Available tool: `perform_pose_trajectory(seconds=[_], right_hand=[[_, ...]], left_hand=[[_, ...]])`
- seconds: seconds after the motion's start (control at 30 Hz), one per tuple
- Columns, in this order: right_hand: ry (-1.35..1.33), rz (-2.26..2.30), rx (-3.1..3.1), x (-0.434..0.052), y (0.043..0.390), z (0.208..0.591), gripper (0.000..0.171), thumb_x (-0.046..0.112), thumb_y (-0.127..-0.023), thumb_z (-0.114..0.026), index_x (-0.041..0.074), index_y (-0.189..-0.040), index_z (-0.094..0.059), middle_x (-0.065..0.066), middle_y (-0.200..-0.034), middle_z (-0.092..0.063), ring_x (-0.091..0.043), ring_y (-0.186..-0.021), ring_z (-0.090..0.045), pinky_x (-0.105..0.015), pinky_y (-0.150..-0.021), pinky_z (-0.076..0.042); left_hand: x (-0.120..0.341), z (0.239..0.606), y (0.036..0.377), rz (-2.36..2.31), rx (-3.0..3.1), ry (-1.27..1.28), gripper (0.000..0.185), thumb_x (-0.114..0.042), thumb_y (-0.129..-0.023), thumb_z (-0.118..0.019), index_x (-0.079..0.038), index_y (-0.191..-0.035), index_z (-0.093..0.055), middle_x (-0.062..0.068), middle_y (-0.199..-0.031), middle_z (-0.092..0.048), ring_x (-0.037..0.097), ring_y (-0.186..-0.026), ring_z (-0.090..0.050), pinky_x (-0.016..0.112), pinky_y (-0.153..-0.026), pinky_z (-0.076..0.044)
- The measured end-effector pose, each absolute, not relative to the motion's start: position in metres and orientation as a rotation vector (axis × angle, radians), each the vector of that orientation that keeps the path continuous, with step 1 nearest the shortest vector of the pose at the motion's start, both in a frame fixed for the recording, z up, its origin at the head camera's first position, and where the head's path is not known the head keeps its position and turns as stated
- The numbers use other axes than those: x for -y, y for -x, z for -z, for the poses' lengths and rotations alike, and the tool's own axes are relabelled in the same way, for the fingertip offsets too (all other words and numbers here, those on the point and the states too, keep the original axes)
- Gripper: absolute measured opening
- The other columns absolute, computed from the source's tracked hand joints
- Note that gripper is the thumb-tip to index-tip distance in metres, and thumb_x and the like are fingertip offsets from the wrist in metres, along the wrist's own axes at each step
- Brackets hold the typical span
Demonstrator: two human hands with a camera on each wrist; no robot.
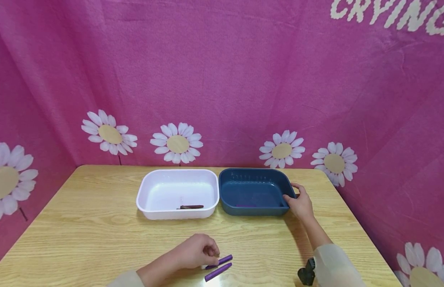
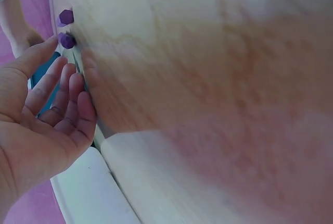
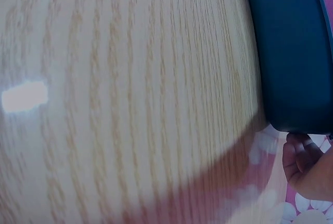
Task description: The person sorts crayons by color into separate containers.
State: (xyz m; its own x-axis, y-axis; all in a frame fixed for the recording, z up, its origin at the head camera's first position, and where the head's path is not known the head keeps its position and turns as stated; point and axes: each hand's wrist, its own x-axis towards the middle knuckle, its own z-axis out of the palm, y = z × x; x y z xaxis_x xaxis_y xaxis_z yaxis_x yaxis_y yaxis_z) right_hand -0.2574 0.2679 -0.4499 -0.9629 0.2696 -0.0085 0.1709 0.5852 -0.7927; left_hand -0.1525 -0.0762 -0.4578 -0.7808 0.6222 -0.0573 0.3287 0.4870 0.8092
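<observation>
Two purple crayons lie side by side on the table near its front. My left hand [image 1: 198, 251] has its thumb and index finger at the farther crayon [image 1: 225, 259] and pinches it; the nearer crayon [image 1: 218, 272] lies just beside. Both crayons' hexagonal ends show past the thumb in the left wrist view. My right hand [image 1: 301, 204] grips the right wall of a dark blue bin [image 1: 257, 210], thumb over the rim and fingers outside. Inside that bin something purple [image 1: 245, 205] is partly visible. The right wrist view shows curled fingers against the bin's end.
To the left of the blue bin, touching it, stands a white bin [image 1: 177, 214] holding dark brown sticks [image 1: 191, 207]. Both rest on a wooden table [image 1: 82, 231]. A pink cloth [image 1: 222, 79] with daisies hangs behind and at the sides.
</observation>
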Motion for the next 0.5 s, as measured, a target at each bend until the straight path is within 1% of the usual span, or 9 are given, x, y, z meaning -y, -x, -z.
perform_pose_trajectory(seconds=[0.2,0.37,0.5], right_hand=[[0.364,-1.328,2.686,-0.2675,0.2578,0.4481,0.057,0.017,-0.089,-0.058,0.005,-0.140,-0.035,-0.032,-0.122,-0.053,-0.040,-0.110,-0.053,-0.046,-0.089,-0.046],[0.356,-1.316,2.683,-0.2672,0.2577,0.4493,0.056,0.017,-0.088,-0.060,0.004,-0.139,-0.038,-0.031,-0.119,-0.055,-0.039,-0.107,-0.055,-0.041,-0.084,-0.047],[0.361,-1.327,2.677,-0.2677,0.2576,0.4491,0.056,0.017,-0.088,-0.060,0.005,-0.138,-0.038,-0.030,-0.119,-0.054,-0.039,-0.108,-0.055,-0.042,-0.085,-0.047]], left_hand=[[0.0752,0.4577,0.1504,-1.180,-2.385,-0.768,0.014,-0.014,-0.073,-0.077,-0.007,-0.082,-0.069,-0.009,-0.068,-0.058,-0.004,-0.062,-0.048,0.015,-0.059,-0.042],[0.0740,0.4573,0.1485,-1.159,-2.396,-0.760,0.007,-0.011,-0.077,-0.073,-0.007,-0.082,-0.069,-0.009,-0.068,-0.058,-0.004,-0.062,-0.048,0.015,-0.058,-0.042],[0.0737,0.4569,0.1475,-1.141,-2.407,-0.741,0.004,-0.011,-0.079,-0.070,-0.008,-0.081,-0.069,-0.011,-0.067,-0.057,-0.003,-0.061,-0.047,0.015,-0.057,-0.041]])
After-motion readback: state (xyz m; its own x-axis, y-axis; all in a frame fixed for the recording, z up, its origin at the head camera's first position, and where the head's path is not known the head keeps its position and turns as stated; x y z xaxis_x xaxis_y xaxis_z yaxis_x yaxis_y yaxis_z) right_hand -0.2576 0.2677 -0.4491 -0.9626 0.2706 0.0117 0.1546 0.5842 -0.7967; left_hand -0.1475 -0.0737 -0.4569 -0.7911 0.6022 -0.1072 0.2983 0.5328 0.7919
